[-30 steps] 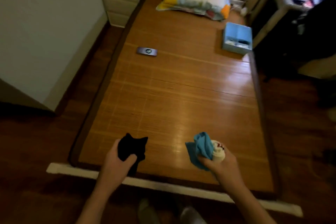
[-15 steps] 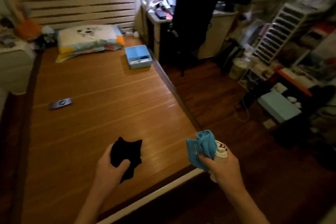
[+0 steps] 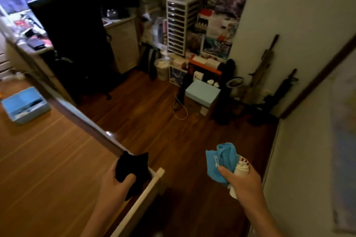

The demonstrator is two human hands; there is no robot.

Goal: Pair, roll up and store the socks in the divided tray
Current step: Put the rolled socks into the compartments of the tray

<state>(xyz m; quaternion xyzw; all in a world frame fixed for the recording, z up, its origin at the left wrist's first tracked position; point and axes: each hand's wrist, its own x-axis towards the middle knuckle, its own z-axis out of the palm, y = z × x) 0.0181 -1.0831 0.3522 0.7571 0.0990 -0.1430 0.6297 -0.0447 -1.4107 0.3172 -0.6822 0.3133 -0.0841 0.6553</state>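
- Socks are in both of your hands: your left hand (image 3: 117, 183) has its grip clenched around a bunched black sock bundle (image 3: 132, 167), your thumb pressed over its front.
- Your right hand (image 3: 243, 181) grips a light blue sock bundle (image 3: 221, 159) together with a white sock roll (image 3: 240, 169) that shows a red and dark mark at its top.
- The black bundle hangs over the corner of the bed (image 3: 48, 159), right above its white edge rail; the blue and white ones are out over the dark wooden floor (image 3: 173, 136).
- The divided tray (image 3: 25, 105), light blue, sits on the bed's surface at the far left, well apart from both hands; something dark lies inside it, too blurred to tell.
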